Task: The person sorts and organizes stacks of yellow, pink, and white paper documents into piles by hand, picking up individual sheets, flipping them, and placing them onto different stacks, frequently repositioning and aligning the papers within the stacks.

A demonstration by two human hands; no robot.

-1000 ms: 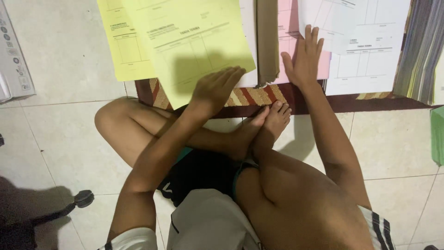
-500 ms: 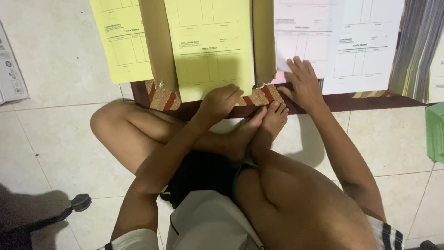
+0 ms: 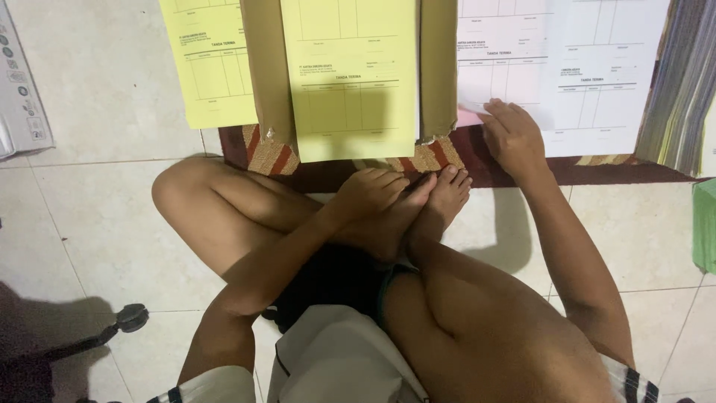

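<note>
Right hand (image 3: 513, 136), fingers curled, pinches the lower left corner of the white forms (image 3: 537, 67) at upper right; left hand (image 3: 367, 190) rests empty on a foot (image 3: 388, 216), below the yellow form (image 3: 350, 75).

White printed form (image 3: 507, 67) lies flat beside pink sheet (image 3: 468, 118)

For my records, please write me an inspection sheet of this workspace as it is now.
Surface: pale floor tiles; striped mat under the papers.
Job's things: white forms, a pink sheet beneath; yellow form on brown cardboard.
Clutter: second yellow sheet, paper stack, white box.
Grips: right hand fingering the white forms' edge; left hand on the foot, empty.
Cables: nothing seen.
Surroundings: chair caster, green object.
</note>
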